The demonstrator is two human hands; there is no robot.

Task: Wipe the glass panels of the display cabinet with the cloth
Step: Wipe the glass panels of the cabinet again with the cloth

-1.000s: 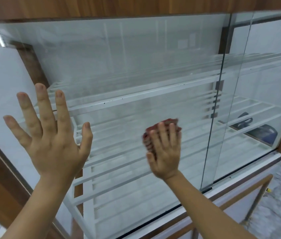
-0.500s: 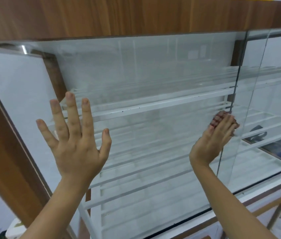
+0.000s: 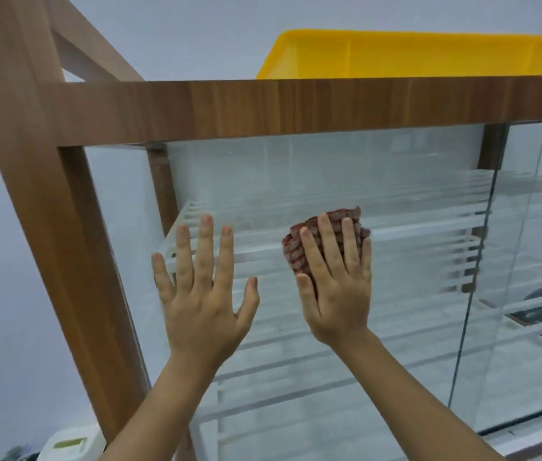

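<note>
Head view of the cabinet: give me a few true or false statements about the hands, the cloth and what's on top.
1. The right hand presses the cloth against the glass with straight fingers. True.
2. The left hand holds a second cloth. False: it is bare, fingers spread.
3. A yellow tray sits on top of the cabinet. True.
4. The cloth is blue. False: it is reddish.

The left forearm (image 3: 170, 394) and right forearm (image 3: 412, 387) are raised up and forward. The left hand (image 3: 201, 304) is held open, fingers straight and spread. The right hand (image 3: 336, 294) is laid flat, fingers straight and closer together.
</note>
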